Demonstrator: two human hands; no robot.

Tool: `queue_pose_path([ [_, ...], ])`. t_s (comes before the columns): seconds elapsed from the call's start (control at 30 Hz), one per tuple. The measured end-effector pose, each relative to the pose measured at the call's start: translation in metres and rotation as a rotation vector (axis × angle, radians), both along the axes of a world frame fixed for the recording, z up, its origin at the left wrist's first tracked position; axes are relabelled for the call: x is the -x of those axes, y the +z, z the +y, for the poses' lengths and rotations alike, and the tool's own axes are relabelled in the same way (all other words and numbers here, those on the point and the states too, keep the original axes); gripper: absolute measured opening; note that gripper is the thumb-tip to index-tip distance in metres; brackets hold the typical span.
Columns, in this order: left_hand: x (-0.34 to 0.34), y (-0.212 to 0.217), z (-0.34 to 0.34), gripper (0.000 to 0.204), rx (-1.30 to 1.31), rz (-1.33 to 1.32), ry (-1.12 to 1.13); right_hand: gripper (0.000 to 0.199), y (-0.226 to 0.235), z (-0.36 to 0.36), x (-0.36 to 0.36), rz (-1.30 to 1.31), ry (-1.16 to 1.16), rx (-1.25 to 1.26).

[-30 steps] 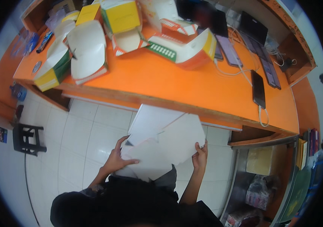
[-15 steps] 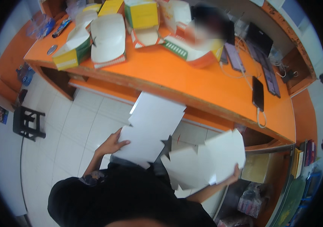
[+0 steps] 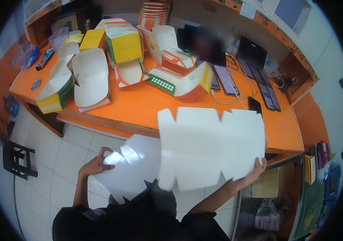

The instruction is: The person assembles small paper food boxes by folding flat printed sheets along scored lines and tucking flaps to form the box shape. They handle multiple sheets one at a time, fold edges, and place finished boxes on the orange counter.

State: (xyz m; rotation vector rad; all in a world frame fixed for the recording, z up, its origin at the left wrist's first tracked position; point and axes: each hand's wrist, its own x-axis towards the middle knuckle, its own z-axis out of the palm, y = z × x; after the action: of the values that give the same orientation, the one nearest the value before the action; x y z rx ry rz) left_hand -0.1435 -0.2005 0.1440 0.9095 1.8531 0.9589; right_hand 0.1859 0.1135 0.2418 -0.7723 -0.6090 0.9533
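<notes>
My right hand (image 3: 251, 173) grips the lower right corner of a flat white carton blank (image 3: 207, 146), raised before the desk's front edge. Notches and flaps run along the blank's sides. To the left, a second white carton blank (image 3: 139, 158) lies lower, over my lap, with glossy light on its flaps. At its left edge is my left hand (image 3: 95, 164), thumb on the sheet and forefinger arched; its other fingers are partly hidden. The raised blank covers part of the desk edge.
On the orange desk (image 3: 135, 108) stand several folded food boxes (image 3: 92, 80) in white, yellow, green and red. Phones (image 3: 225, 80) with white cables lie at right. A stack of cartons (image 3: 153, 15) stands behind. A black stool (image 3: 19, 158) is on the floor at left.
My right hand has lifted its blank upward, spreading it out before the desk. The left hand has shifted left and down with the other blank, which has turned. The view has tilted up.
</notes>
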Motion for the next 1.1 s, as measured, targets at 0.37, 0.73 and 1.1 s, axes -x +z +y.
queue_pose_path([
  [0.37,-0.040,-0.028,0.003,0.051,0.024,-0.067,0.018,0.032,0.002,-0.025,0.123,0.201,-0.010,0.012],
  [0.73,-0.007,-0.034,0.026,0.045,-0.048,-0.159,-0.001,0.039,-0.087,-0.049,0.053,-0.091,0.191,-0.032],
  [1.1,-0.005,-0.012,0.067,0.049,0.115,0.026,-0.448,0.033,-0.162,-0.074,0.047,-1.057,0.997,0.178],
])
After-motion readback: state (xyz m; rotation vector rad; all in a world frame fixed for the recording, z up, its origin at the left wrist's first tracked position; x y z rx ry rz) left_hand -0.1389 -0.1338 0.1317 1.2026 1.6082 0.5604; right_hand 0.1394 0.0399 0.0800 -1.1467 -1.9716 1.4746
